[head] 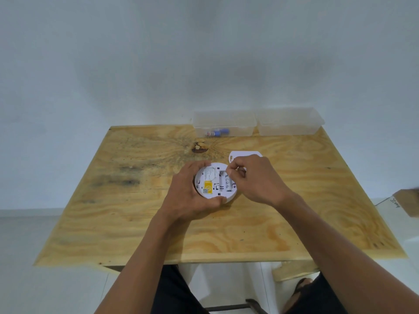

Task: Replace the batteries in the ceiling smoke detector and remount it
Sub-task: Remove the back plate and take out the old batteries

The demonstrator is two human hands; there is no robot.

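Note:
A round white smoke detector [212, 184] lies back-side up on the plywood table [136, 223], showing a yellow label and an open battery bay. My left hand [190, 193] grips its rim from the left and front. A white battery [227, 182] sits in the bay's right slot. My right hand [256, 177] has its fingertips curled down onto the far end of that battery. The white mounting plate [238, 154] lies flat just behind my right hand, partly hidden by it.
Two clear plastic boxes stand at the table's far edge: the left box [224, 125] holds a few batteries with blue ends, the right box [290, 122] looks empty. A cardboard box [408, 202] sits off the table at the right. A white wall rises behind.

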